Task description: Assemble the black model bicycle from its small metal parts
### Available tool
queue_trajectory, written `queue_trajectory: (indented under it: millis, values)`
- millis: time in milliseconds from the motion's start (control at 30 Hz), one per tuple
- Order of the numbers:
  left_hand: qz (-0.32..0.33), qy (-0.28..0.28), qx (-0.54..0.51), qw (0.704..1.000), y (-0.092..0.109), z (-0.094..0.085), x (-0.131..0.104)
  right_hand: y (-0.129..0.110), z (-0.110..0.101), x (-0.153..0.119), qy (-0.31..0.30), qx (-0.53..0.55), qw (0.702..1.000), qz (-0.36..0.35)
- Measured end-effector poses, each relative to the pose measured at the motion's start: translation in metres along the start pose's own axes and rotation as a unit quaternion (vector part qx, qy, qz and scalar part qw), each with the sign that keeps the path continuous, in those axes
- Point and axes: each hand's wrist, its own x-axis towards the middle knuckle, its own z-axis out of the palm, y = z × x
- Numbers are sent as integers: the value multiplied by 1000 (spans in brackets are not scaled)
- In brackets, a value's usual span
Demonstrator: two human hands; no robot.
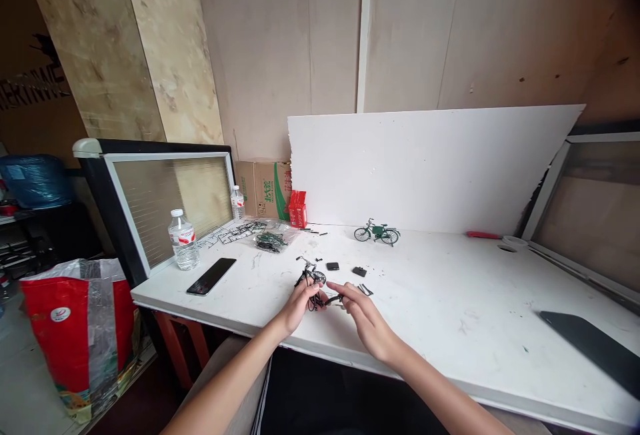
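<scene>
A small black model bicycle [311, 276] is gripped in my left hand [296, 306], near the front edge of the white table [440, 302]. My thumb and fingers close around its lower part and hide some of it. My right hand [369, 326] pinches a small curved black piece [334, 299] just right of the bicycle. Whether that piece touches the bicycle, I cannot tell. Beyond my hands lie a black rectangular part [333, 266], another dark block [359, 271] and some thin black strips [366, 290].
A green model bicycle [377, 232] stands at the back. To the left are a phone [211, 276], a water bottle [183, 240], a plastic bag of green parts [273, 240] and flat part frames [230, 232]. A red knife-like object [484, 235] and dark flat pad [593, 345] lie right.
</scene>
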Motion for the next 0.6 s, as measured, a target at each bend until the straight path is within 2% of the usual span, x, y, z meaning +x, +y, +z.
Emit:
queue_trajectory:
  millis: [233, 400, 600]
  values:
    - [-21, 19, -2, 1000, 2, 1, -1, 5, 8, 4, 6, 52, 999, -9]
    - [-23, 26, 64, 997, 10, 4, -5, 14, 11, 5, -14, 68, 997, -25]
    - [11, 14, 128, 992, 18, 10, -11, 17, 13, 4, -15, 46, 998, -27]
